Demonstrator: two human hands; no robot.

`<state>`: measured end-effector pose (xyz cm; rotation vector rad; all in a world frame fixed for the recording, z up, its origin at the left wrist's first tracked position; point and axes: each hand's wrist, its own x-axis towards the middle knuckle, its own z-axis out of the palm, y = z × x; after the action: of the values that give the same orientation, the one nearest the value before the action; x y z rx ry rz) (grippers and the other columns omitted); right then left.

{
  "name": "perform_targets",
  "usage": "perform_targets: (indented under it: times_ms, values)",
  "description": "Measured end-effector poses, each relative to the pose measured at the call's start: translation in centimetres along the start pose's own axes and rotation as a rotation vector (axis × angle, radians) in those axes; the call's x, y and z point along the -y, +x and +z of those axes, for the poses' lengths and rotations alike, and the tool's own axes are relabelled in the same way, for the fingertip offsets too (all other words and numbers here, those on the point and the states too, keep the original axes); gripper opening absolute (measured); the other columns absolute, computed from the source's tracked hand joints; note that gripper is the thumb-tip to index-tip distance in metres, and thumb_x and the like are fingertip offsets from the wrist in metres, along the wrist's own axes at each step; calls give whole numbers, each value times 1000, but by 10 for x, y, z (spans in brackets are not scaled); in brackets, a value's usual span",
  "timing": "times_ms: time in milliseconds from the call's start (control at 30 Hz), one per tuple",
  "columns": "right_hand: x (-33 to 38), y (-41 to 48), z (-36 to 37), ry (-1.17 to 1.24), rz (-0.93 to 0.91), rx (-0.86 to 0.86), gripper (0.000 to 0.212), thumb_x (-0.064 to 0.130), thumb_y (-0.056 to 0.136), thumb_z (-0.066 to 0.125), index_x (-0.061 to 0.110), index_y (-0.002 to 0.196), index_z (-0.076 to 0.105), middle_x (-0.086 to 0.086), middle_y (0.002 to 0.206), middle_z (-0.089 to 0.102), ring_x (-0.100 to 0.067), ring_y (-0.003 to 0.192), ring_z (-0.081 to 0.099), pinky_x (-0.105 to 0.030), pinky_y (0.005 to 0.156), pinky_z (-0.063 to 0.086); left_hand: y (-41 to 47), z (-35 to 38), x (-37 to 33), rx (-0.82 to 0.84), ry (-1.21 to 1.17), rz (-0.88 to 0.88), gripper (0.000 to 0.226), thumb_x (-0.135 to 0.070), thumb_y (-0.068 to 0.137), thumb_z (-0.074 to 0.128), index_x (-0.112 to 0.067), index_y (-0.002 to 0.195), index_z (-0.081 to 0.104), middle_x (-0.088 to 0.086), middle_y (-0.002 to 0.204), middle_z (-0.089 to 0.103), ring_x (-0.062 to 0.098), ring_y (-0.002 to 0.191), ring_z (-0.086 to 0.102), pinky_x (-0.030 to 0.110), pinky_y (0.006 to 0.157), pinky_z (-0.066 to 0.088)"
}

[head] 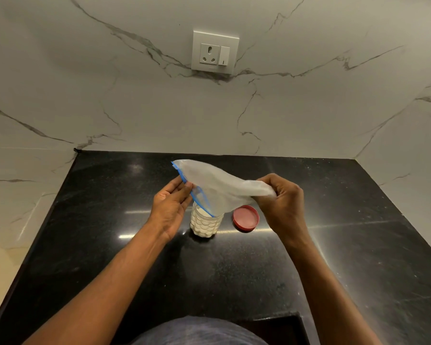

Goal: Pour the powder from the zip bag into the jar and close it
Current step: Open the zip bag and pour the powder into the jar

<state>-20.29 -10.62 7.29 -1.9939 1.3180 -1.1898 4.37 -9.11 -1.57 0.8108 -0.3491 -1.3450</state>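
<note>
The clear, scale-patterned plastic jar [206,224] stands open mid-worktop, nearly full of white powder. Above it hangs the limp, see-through zip bag with the blue seal [218,185], mouth tipped into the jar's opening. Right hand [283,202] fingers are clamped on the bag's bottom; left hand [171,204] pinches the seal edge. Round red lid [245,218] lies just beside the jar. Black polished stone worktop [334,257] is bare all round.

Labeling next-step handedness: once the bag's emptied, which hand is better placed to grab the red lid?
Probably right. The red lid lies on the counter just right of the jar, directly below the right hand. The left hand is across the jar, at the zip bag mouth.
</note>
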Motion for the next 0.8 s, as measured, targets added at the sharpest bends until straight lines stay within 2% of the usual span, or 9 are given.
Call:
perform_targets:
  times_ms: [100,200,300,400,533,600,667,733,800]
  values:
    - [5,1,0,-17,-37,44,11,9,90,79,6,100,77,-5,92,78,-16,83,75,-40,70,66,1,-3,0,-5,-11,-20,45,-8,82,75,-10,127,71,12,125,77,25,115,75,33,88,64]
    - [9,2,-3,-4,-34,82,15,3,84,83,7,97,78,-4,93,78,-15,85,76,-34,73,66,1,-4,0,-25,-22,-17,39,-2,90,69,-10,128,70,12,123,78,24,115,75,31,85,64]
    - [12,5,-4,12,-17,72,17,1,82,84,9,95,78,-3,91,78,-13,84,75,-31,71,65,-1,-3,0,-19,-10,-12,42,-6,84,72,-12,125,72,12,124,77,24,114,75,32,87,64]
    - [9,6,-5,-49,31,201,17,2,85,82,8,99,78,-5,96,78,-16,89,75,-35,78,65,-3,-3,0,-25,9,-6,39,-5,86,71,-11,125,71,14,125,76,25,115,75,35,91,64]
    - [9,6,-7,-3,35,104,11,11,89,80,13,100,79,0,90,78,-13,82,74,-26,71,63,-5,0,-2,-29,47,2,40,-6,83,74,-11,123,72,9,118,80,22,112,76,31,88,64]
    - [9,5,-5,-48,61,183,12,14,89,81,11,101,79,-2,92,78,-14,83,74,-34,76,64,-6,1,-4,-21,61,11,37,-5,85,73,-11,122,72,8,115,80,19,108,77,31,90,64]
    - [8,4,-5,-55,58,159,12,11,89,81,10,101,80,-3,92,78,-16,85,74,-41,77,65,-7,2,-6,-33,60,11,34,-3,87,71,-12,120,73,8,114,80,18,107,77,32,93,63]
    - [5,6,-7,-19,49,103,10,12,89,80,11,99,80,-2,90,79,-15,82,75,-40,74,65,-7,4,-8,-24,63,14,39,-6,81,74,-12,120,73,8,115,80,19,109,76,34,96,62]
    - [2,6,-9,29,106,198,11,15,89,80,10,99,79,-3,92,79,-16,83,76,-40,76,65,-8,4,-8,-22,73,14,39,-6,83,74,-12,122,73,8,117,80,20,111,76,35,96,62]
